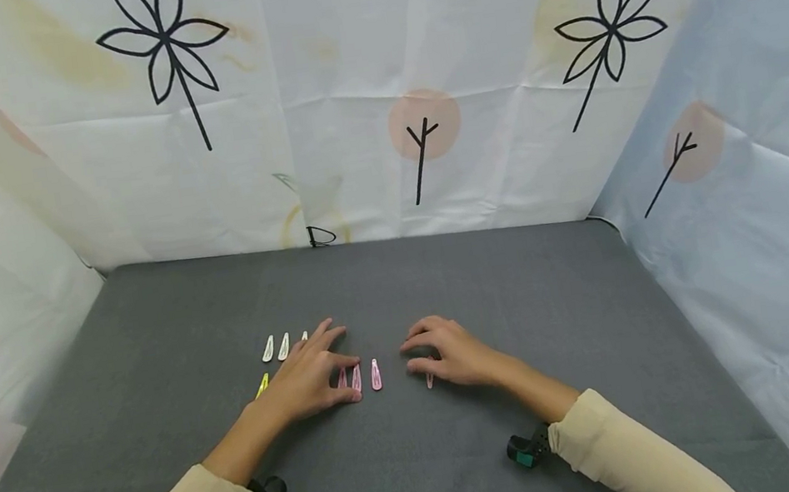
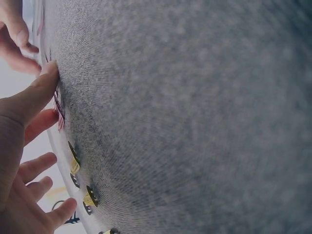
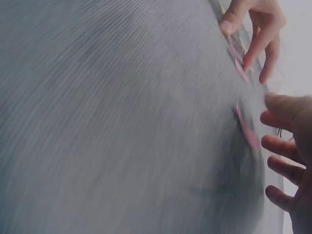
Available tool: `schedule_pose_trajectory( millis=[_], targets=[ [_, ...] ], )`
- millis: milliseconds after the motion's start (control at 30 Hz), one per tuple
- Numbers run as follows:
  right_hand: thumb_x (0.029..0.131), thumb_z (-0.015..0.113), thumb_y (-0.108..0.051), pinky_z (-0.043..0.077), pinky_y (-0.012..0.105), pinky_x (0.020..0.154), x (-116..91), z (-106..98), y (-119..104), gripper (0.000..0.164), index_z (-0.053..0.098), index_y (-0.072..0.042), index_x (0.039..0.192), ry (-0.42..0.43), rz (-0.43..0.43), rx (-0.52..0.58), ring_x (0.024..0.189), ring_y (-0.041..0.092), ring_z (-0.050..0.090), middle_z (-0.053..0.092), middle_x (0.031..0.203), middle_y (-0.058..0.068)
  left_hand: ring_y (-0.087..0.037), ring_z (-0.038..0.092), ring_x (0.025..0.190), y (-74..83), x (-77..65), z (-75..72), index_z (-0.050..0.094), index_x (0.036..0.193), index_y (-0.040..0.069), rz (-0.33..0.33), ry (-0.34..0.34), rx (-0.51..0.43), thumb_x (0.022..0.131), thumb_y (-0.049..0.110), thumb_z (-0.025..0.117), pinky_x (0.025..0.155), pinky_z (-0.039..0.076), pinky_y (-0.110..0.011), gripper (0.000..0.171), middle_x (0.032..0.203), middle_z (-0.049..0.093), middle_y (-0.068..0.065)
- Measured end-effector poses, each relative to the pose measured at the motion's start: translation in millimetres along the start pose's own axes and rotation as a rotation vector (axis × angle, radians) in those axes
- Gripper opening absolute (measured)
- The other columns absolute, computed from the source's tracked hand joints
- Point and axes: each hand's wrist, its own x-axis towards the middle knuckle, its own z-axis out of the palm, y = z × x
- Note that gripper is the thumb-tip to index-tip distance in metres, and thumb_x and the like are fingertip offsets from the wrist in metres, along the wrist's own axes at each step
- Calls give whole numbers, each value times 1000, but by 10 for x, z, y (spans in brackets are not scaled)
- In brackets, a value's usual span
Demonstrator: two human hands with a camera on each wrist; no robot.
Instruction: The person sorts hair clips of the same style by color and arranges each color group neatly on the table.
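Observation:
My left hand (image 1: 311, 380) reaches over a row of small snap hair clips. Its thumb and index finger pinch a pink hair clip (image 1: 356, 378) lengthwise, one tip at each end. A second pink clip (image 1: 342, 379) lies just left of it, partly behind the fingers, and a third (image 1: 376, 375) lies to the right. My right hand (image 1: 453, 354) hovers low, fingers loosely spread, over another pink clip (image 3: 248, 130). That clip lies on the grey cloth below the thumb and index finger, apart from the row.
White clips (image 1: 283, 346) lie in a row behind the left hand, one partly covered by its fingers. A yellow clip (image 1: 263, 385) shows beside the left wrist; more yellow clips (image 2: 90, 197) appear in the left wrist view. Patterned white curtains (image 1: 352, 159) enclose the grey table (image 1: 520, 279).

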Motion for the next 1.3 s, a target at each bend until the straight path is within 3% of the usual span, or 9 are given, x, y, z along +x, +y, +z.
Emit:
schedule_pose_trajectory(
  millis=[233,533,867,1300],
  targets=[
    [97,63,-11,37,56,101,-249,-103,94,22,73,-6,116,-7,-46,-37,124,31,51,61,124,12,-43,26,146,2,-14,-4,76,118,12,7,13,-19,75,45,85,105,31,-66,55,147,47,-22],
    [96,68,-18,39,57,99,-467,-143,107,26,72,-8,119,-2,-9,-52,126,30,49,60,127,11,-42,25,146,8,-16,-4,75,119,12,2,3,-24,76,44,85,106,31,-66,55,148,47,-21],
    [91,73,-19,39,59,100,-553,-108,75,24,75,-15,115,-14,-20,-49,128,28,49,59,128,8,-43,25,146,7,-19,-5,75,119,12,5,-1,-18,77,45,84,105,31,-67,55,148,46,-21],
    [78,84,-43,39,60,98,-459,12,60,58,70,-9,122,126,86,-106,126,27,50,59,127,9,-43,26,146,1,-24,2,74,120,12,9,-1,-16,77,46,84,105,32,-67,55,148,46,-21]
  ],
)
